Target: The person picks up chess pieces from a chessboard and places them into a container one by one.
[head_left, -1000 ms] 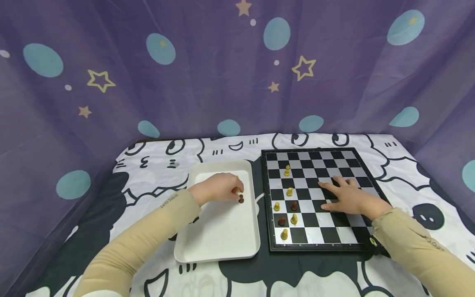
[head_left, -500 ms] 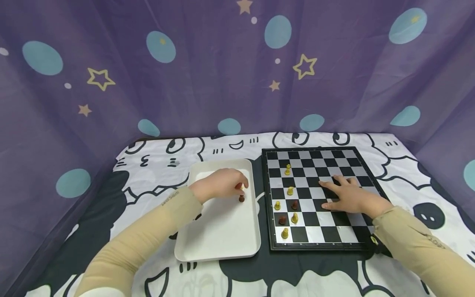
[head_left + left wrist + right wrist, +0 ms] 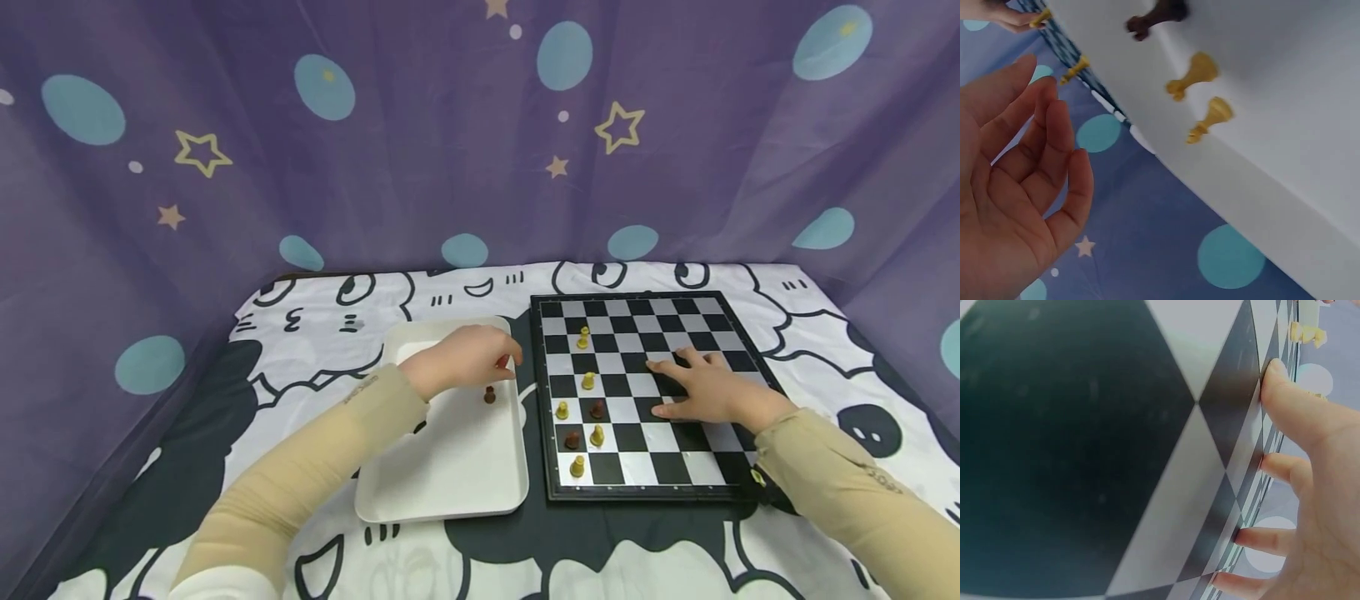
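My left hand (image 3: 472, 360) is over the right rim of the white tray (image 3: 442, 492), fingers loosely curved. Nothing shows between its thumb and fingertips in the left wrist view. Just below it in the head view, a dark brown chess piece (image 3: 490, 395) stands in the tray. Two yellow chess pieces (image 3: 1200, 72) also stand in it, hidden behind the hand from the head. My right hand (image 3: 705, 390) rests with spread fingers on the right half of the chessboard (image 3: 622, 493). On the board's left columns stand several yellow chess pieces (image 3: 577, 467) and two dark brown ones (image 3: 597, 408).
The tray and the board lie side by side, a narrow strip of cloth between them. A black-and-white cartoon tablecloth (image 3: 592, 558) covers the table. Behind it hangs a purple curtain (image 3: 420, 150) with stars and blue ovals.
My left hand has left the brown chess piece, which it was touching, and moved right and away from me to the tray's rim. The right hand has stayed on the board.
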